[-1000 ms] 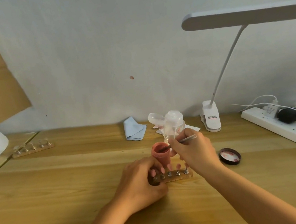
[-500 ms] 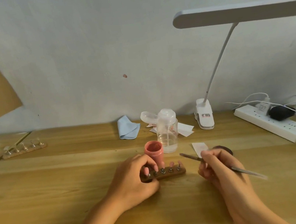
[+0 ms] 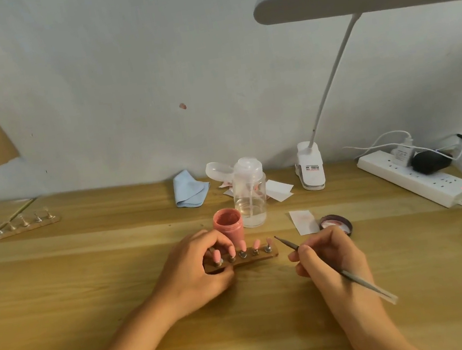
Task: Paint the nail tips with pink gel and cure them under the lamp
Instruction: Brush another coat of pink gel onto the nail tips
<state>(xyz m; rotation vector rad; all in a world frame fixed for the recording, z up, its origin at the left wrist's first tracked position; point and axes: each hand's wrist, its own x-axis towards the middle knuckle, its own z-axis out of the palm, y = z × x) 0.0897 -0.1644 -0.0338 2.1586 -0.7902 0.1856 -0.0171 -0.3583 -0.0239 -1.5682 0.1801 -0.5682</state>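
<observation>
Left hand (image 3: pixel 190 269) grips one end of the likely light, tippable nail-tip stand (image 3: pixel 255 257); right hand (image 3: pixel 328 259) pinches the thin brush (image 3: pixel 368 286).

On the table (image 3: pixel 90 288), the nail-tip stand (image 3: pixel 255 257) lies near the middle, its left end held by the left hand (image 3: pixel 190 267). The jar (image 3: pixel 229 226) is just behind the stand and the bottle (image 3: pixel 249 196) behind-right of the jar. Right of the stand, the right hand (image 3: pixel 330 256) holds the brush (image 3: pixel 339 271), with a paper slip (image 3: pixel 303 220) and lid (image 3: pixel 335 223) beyond it. Along the far edge, from left to right, are a second stand (image 3: pixel 24 224), cloth (image 3: pixel 190 190), lamp base (image 3: pixel 310 166) and power strip (image 3: pixel 415 179).
</observation>
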